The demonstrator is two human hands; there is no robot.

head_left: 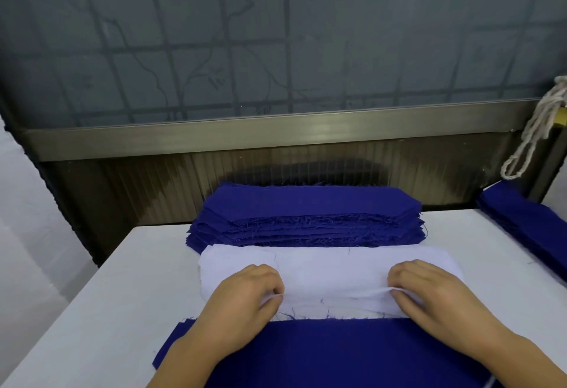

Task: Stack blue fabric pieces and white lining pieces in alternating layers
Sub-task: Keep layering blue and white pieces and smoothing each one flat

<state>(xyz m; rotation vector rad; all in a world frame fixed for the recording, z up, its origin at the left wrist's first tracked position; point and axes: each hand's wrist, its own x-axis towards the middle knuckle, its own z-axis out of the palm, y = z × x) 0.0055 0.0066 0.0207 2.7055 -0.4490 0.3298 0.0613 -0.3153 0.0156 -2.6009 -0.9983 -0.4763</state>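
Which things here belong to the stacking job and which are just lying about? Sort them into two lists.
In the job:
- white lining piece, pinched at its near edge by left hand and right hand
- blue fabric piece nearest the person
- blue fabric stack behind the lining

Lying about:
- second blue pile at the right table edge; its role is unclear
- knotted cord hanging at right

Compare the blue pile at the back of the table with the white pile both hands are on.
The blue fabric stack is dark blue with frayed, thready edges; the white lining stack is white, its edges smoother. The blue stack lies untouched against the back panel; the white stack's top piece is pinched at its near edge by the left hand and right hand. Both are long, narrow piles on the white table.
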